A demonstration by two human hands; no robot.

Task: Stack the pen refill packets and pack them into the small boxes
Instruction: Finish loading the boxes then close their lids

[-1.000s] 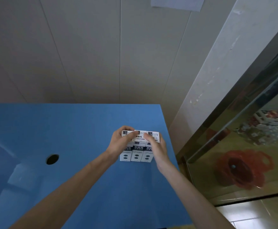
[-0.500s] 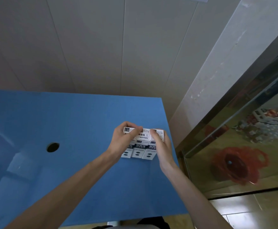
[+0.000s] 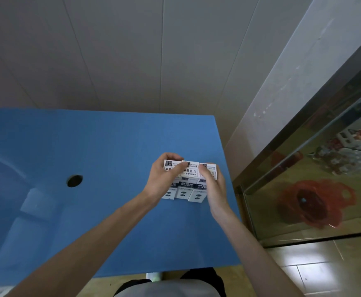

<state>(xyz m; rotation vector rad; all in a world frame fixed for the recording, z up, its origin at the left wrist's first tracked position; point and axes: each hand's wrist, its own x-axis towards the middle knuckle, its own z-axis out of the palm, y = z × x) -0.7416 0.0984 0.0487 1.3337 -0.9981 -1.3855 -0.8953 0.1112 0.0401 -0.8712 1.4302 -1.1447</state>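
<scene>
Still both hands (image 3: 166, 179) on boxes (image 3: 190, 181)

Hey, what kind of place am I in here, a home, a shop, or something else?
Probably a small packing workspace, perhaps in a shop or stockroom, though I can't be sure. A bare blue table with a cable hole stands against plain panelled wall, both hands hold small white boxes, and a glass cabinet stands alongside.

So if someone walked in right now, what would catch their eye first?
Most likely the cluster of small white boxes standing near the right edge of the blue table, with the left hand and right hand gripping its two sides. Next, the dark round hole on the table's left, and a red net bag behind the glass to the right.
</scene>
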